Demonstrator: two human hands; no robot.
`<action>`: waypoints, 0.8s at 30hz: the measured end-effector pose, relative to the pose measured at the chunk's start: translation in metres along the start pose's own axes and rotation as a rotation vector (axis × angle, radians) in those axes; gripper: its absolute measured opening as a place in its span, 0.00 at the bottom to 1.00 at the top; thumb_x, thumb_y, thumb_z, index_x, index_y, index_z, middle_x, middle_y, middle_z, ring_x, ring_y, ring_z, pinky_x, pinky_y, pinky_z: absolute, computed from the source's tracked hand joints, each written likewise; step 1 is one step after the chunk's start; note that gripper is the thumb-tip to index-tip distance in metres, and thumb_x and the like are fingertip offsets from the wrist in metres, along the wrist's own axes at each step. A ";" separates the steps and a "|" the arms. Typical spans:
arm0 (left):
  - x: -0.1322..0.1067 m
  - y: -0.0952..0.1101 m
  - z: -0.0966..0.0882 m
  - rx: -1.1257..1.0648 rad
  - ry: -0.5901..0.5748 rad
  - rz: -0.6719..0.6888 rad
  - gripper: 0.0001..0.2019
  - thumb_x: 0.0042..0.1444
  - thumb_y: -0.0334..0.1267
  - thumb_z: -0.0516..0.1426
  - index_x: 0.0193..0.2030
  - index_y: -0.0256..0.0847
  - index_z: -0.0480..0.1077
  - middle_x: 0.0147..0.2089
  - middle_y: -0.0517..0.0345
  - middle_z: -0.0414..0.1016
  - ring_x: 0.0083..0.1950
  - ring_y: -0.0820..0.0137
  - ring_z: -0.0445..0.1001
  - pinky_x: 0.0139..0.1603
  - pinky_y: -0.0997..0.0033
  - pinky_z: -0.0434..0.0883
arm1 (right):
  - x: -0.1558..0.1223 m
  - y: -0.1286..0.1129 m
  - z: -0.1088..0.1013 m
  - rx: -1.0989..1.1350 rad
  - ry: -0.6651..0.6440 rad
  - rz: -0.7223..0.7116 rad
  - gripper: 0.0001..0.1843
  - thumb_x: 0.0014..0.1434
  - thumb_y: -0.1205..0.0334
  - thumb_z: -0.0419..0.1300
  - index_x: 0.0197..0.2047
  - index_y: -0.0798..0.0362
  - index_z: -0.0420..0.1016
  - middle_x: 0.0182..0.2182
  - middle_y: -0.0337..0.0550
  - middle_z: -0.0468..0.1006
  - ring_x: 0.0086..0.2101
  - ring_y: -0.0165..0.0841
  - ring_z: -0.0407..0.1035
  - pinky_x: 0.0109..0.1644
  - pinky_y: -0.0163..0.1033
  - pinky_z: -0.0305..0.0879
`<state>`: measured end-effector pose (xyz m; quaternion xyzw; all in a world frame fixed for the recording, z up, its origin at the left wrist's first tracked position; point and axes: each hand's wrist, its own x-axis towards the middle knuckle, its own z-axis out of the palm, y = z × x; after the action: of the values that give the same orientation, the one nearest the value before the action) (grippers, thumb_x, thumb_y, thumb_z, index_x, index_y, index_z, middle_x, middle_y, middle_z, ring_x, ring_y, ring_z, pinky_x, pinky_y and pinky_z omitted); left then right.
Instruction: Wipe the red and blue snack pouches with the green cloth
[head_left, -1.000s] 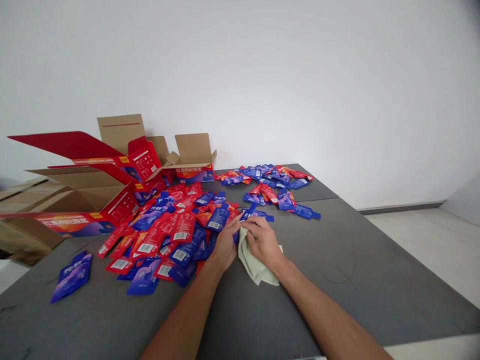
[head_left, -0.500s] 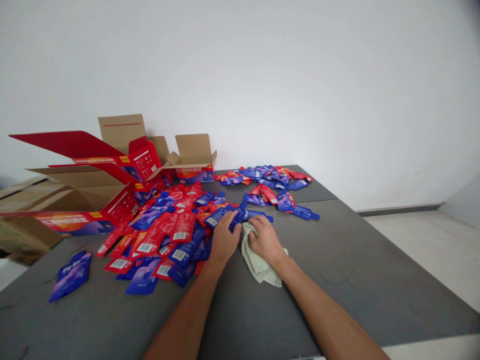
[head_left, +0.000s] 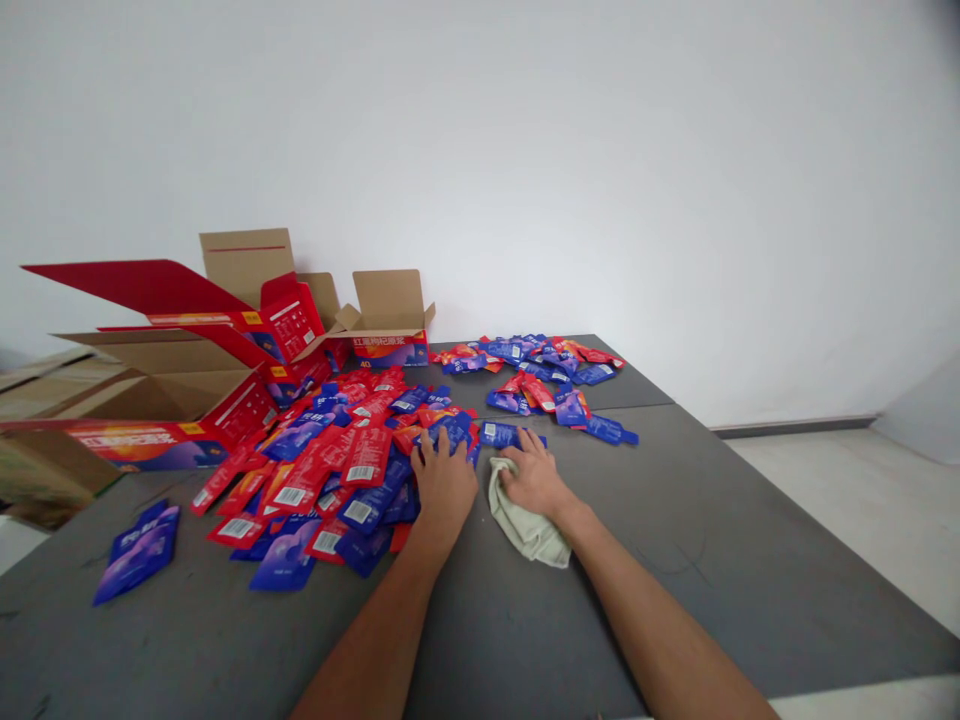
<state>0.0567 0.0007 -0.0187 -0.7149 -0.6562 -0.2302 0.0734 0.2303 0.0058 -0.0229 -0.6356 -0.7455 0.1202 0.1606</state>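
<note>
My left hand (head_left: 446, 492) is open, its fingers spread over the blue pouch (head_left: 455, 428) at the right edge of a large heap of red and blue pouches (head_left: 330, 460). To its right, my right hand (head_left: 536, 480) grips a pale green cloth (head_left: 529, 532) that lies crumpled on the dark grey table (head_left: 510, 640). A single flat blue pouch (head_left: 499, 434) lies just beyond the right hand's fingertips, partly behind them. The thumb of the right hand is bent over the cloth.
Open red cartons (head_left: 172, 440) with brown flaps stand at the left. A smaller open box (head_left: 390, 347) is against the wall. More pouches (head_left: 529, 355) lie at the back, with a few nearer ones (head_left: 570, 405). Blue pouches (head_left: 139, 550) sit at the front left.
My left hand has moved left onto the heap, and its fingers have spread. The blue pouches it was touching are now against the heap. My right hand and the cloth have shifted slightly right.
</note>
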 end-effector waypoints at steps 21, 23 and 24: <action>0.000 0.002 -0.001 0.058 -0.002 -0.036 0.22 0.57 0.40 0.57 0.59 0.43 0.72 0.69 0.38 0.61 0.73 0.43 0.47 0.67 0.34 0.49 | 0.000 -0.009 -0.004 -0.089 -0.009 -0.002 0.25 0.62 0.60 0.51 0.61 0.57 0.68 0.63 0.57 0.66 0.64 0.48 0.56 0.64 0.54 0.53; 0.000 0.003 -0.002 0.042 -0.016 -0.039 0.21 0.57 0.40 0.57 0.58 0.43 0.73 0.69 0.39 0.61 0.73 0.43 0.47 0.67 0.34 0.48 | -0.001 -0.010 -0.004 -0.087 0.017 -0.015 0.24 0.62 0.61 0.51 0.60 0.58 0.69 0.61 0.57 0.68 0.62 0.46 0.58 0.63 0.51 0.54; 0.000 0.004 -0.003 0.034 -0.019 -0.041 0.20 0.58 0.40 0.56 0.57 0.44 0.73 0.69 0.40 0.61 0.73 0.44 0.46 0.67 0.34 0.48 | -0.002 -0.010 -0.005 -0.088 0.023 -0.024 0.23 0.62 0.61 0.51 0.58 0.58 0.70 0.60 0.57 0.69 0.61 0.46 0.59 0.62 0.50 0.55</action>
<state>0.0600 -0.0009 -0.0156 -0.7021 -0.6752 -0.2137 0.0747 0.2234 0.0023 -0.0150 -0.6345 -0.7557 0.0781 0.1424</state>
